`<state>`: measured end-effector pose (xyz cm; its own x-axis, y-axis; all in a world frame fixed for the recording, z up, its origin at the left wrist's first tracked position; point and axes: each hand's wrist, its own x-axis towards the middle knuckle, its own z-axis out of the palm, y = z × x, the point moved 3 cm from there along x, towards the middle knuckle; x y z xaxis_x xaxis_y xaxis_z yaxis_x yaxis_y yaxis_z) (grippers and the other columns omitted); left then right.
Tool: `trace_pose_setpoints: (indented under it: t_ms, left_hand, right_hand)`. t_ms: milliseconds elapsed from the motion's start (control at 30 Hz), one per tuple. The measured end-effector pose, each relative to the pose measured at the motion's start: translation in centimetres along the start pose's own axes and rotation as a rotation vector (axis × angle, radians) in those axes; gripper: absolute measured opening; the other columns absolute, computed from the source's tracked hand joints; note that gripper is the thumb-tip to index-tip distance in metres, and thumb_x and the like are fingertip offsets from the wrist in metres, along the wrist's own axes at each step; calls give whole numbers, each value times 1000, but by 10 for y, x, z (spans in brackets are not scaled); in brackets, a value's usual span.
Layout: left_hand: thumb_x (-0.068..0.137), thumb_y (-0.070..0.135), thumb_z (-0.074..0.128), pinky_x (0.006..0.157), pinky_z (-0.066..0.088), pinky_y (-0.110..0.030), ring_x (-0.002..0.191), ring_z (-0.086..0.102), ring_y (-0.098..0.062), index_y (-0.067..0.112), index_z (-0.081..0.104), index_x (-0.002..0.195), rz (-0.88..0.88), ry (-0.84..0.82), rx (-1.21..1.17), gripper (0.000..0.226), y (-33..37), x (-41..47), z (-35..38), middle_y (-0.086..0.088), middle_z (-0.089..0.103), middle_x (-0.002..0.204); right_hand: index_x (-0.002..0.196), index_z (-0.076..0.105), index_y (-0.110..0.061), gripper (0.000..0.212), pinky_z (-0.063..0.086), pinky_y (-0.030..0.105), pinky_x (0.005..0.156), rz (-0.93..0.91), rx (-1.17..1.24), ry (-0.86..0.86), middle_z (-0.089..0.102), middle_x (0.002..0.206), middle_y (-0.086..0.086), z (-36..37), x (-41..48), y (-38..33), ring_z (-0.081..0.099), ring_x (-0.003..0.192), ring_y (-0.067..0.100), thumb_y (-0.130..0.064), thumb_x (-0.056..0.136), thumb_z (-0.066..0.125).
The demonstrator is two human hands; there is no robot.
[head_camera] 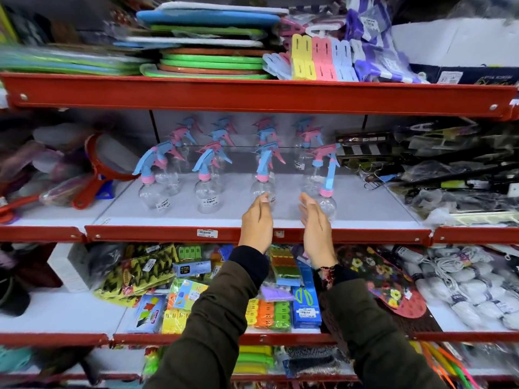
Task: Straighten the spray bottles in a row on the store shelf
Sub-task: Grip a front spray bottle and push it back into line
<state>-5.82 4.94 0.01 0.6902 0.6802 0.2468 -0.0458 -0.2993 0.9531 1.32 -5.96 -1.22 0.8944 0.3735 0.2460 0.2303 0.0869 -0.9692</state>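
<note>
Clear round spray bottles with blue and pink trigger heads stand in columns on the white middle shelf (365, 209). The front row holds a left bottle (153, 193), a second bottle (207, 196), a third bottle (262, 186) and a right bottle (327, 203); more bottles stand behind them. My left hand (257, 224) is flat, fingers together, its fingertips at the base of the third bottle. My right hand (316, 228) is also flat, its fingertips beside the right bottle's left side. Neither hand grips anything. The two palms face each other across a gap.
A red shelf lip (168, 234) with a price tag runs along the front. A red-framed sieve (104, 161) lies left of the bottles, dark packaged hooks (393, 161) right. Stacked mats fill the shelf above; packaged clips and scissors (306, 301) lie below.
</note>
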Motion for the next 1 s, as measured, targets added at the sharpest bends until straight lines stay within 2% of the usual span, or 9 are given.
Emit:
trace_pose_setpoints:
  t_ms: [100,200,300,433,567,633,733,900,1000]
  left_hand:
    - [102,28,31,100,27,-18,133,46,-20,15,53,134,-48,67,-13,40,-4,13,-21,-5,53,142]
    - [102,33,28,112,23,-25,142,35,-21,14,41,144,-144,48,-3,47,-11,37,-31,-4,40,153]
    - [102,33,24,116,22,-31,144,33,-25,11,37,146,-231,-19,24,50,-14,58,-30,-9,35,156]
    - [101,32,24,110,30,-34,134,44,-30,7,49,134,-298,-139,65,49,-17,74,-28,-17,46,148]
    - [98,37,26,113,33,-40,128,50,-30,11,57,121,-295,-188,29,47,-24,70,-29,-15,54,140]
    - [96,38,26,113,35,-43,124,53,-29,14,60,112,-280,-171,15,44,-27,62,-32,-15,59,135]
    - [95,35,27,110,39,-44,119,56,-30,11,61,108,-273,-169,3,44,-29,50,-36,-16,62,127]
    - [87,41,26,108,40,-47,114,57,-33,5,59,99,-269,-195,29,50,-32,38,-40,-20,64,119]
    - [96,31,25,107,40,-44,120,54,-35,7,58,102,-264,-216,53,41,-23,29,-43,-23,60,126]
  right_hand:
    - [144,40,-23,67,22,39,123,123,18,-67,38,156,-1,31,17,2,35,143,12,-58,87,33]
    - [149,29,-17,57,17,29,119,210,39,-118,29,159,0,53,36,2,28,146,14,-45,99,30]
    - [144,37,-10,49,24,23,102,258,8,-135,43,133,-5,63,55,0,38,129,11,-33,103,25]
    - [119,59,-21,40,33,29,107,300,13,-156,57,133,3,72,71,9,51,122,17,-40,100,29]
    - [89,62,-24,34,40,30,102,267,57,-157,66,116,1,71,70,19,59,100,11,-29,100,30]
    - [89,64,-22,37,43,31,102,265,55,-166,69,102,-5,70,61,17,61,96,7,-30,100,30]
    - [86,63,-21,38,45,34,90,273,-29,-156,70,100,4,67,46,15,62,94,15,-34,98,30]
    - [91,58,-15,44,44,57,100,256,-204,-128,68,111,13,65,30,14,59,107,32,-45,88,25]
    - [92,59,-16,48,44,57,101,262,-235,-108,66,111,13,63,25,12,58,107,33,-48,84,24]
